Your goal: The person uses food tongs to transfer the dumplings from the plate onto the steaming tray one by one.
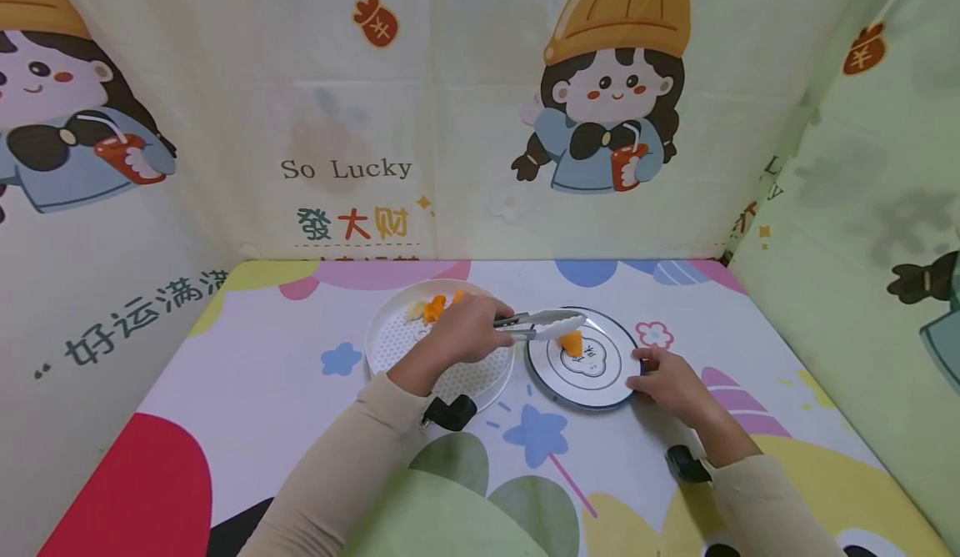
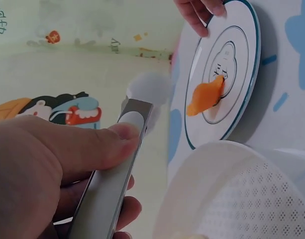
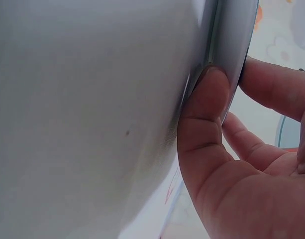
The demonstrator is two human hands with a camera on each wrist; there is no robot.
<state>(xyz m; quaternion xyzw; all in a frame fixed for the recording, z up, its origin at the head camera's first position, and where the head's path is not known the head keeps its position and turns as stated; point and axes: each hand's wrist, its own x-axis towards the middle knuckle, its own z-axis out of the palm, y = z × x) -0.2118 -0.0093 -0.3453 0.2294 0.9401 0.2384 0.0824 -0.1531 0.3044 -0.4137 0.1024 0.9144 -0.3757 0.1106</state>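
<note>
My left hand (image 1: 468,328) grips a pair of metal tongs (image 2: 110,184) with whitish tips, the thumb pressed along one arm. The tips reach over the left part of a white plate (image 1: 551,378) with a dark rim; I see nothing held between them. One orange piece (image 2: 207,95) lies on the plate near its printed centre, beside the tong tips in the head view. My right hand (image 1: 671,382) pinches the plate's right edge between thumb and fingers, which the right wrist view shows close up. What the orange piece is, I cannot tell.
Left of the plate stands a round white perforated basket (image 1: 390,348). It holds several orange pieces (image 1: 433,308) and a pale yellowish piece (image 1: 415,311); my left hand and forearm cover part of it. A patterned cloth (image 1: 270,373) covers the table, with printed curtains behind and at both sides.
</note>
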